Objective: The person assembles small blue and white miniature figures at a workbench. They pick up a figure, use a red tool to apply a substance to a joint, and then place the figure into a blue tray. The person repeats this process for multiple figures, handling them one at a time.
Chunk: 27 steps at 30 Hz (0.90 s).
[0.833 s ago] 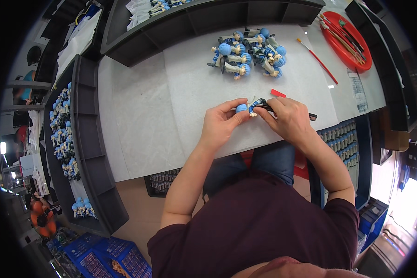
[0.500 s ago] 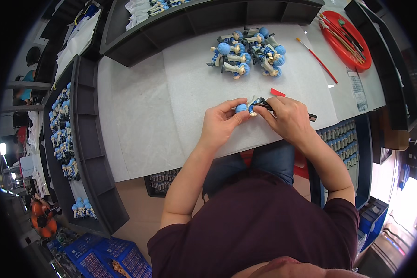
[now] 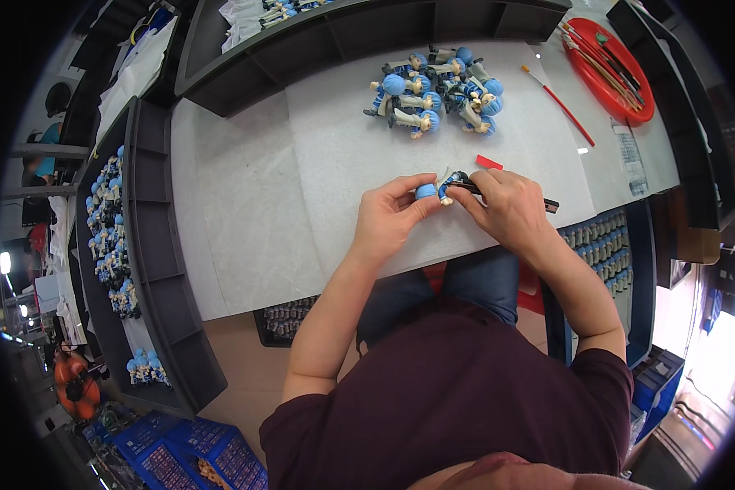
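Note:
My left hand (image 3: 390,214) pinches a small figurine (image 3: 425,191) by its light-blue head, between thumb and fingers. The figurine lies sideways, its blue and white body and dark feet toward my right hand. My right hand (image 3: 505,204) is closed round a slim black tool (image 3: 551,206), whose back end sticks out past the palm. The tool's thin front end is at the figurine's body; its tip is too small to make out. Both hands are over the white sheet near the table's front edge. Beyond them lies a pile of similar blue-haired figurines (image 3: 416,102).
A small red strip (image 3: 488,162) lies just past my right hand. Farther right are a red-handled brush (image 3: 565,113) and a red dish (image 3: 576,59) of brushes. Dark trays stand at the back (image 3: 367,37), left (image 3: 159,220) and lower right (image 3: 643,269), with figurines in them.

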Motion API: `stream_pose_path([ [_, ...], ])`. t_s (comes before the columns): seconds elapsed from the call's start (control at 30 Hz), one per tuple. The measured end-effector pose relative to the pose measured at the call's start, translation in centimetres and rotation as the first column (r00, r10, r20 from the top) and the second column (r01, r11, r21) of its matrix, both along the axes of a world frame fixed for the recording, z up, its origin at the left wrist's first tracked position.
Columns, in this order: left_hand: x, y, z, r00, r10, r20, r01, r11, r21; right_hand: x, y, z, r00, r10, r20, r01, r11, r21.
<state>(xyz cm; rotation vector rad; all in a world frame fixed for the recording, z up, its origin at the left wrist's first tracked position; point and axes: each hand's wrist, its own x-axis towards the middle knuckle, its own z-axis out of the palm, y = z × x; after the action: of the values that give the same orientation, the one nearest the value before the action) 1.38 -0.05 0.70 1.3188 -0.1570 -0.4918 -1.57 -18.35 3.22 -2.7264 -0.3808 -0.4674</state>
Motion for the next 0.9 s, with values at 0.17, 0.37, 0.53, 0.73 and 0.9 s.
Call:
stream_pose_path([
  [0.17, 0.01, 0.08, -0.13, 1.0, 0.001, -0.012, -0.001, 1.0, -0.005, -0.1, 0.03, -0.04, 0.999, 0.014, 0.029, -0.014, 1.0, 0.003],
  [0.37, 0.03, 0.08, -0.06, 1.0, -0.006, -0.012, 0.006, 1.0, -0.002, -0.04, -0.07, 0.02, 1.0, 0.009, 0.011, -0.009, 1.0, -0.028],
  [0.53, -0.02, 0.07, 0.04, 1.0, -0.005, 0.004, 0.005, 1.0, 0.007, -0.06, 0.03, -0.01, 1.0, 0.002, 0.008, -0.002, 1.0, -0.013],
  [0.73, -0.03, 0.07, -0.06, 1.0, -0.001, -0.006, 0.001, 1.0, 0.006, -0.14, 0.05, -0.01, 0.999, 0.011, 0.04, -0.011, 1.0, -0.017],
  [0.9, 0.05, 0.07, -0.18, 1.0, -0.007, -0.011, 0.007, 1.0, 0.001, -0.14, 0.04, -0.02, 0.998, 0.012, 0.056, -0.01, 0.999, -0.039],
])
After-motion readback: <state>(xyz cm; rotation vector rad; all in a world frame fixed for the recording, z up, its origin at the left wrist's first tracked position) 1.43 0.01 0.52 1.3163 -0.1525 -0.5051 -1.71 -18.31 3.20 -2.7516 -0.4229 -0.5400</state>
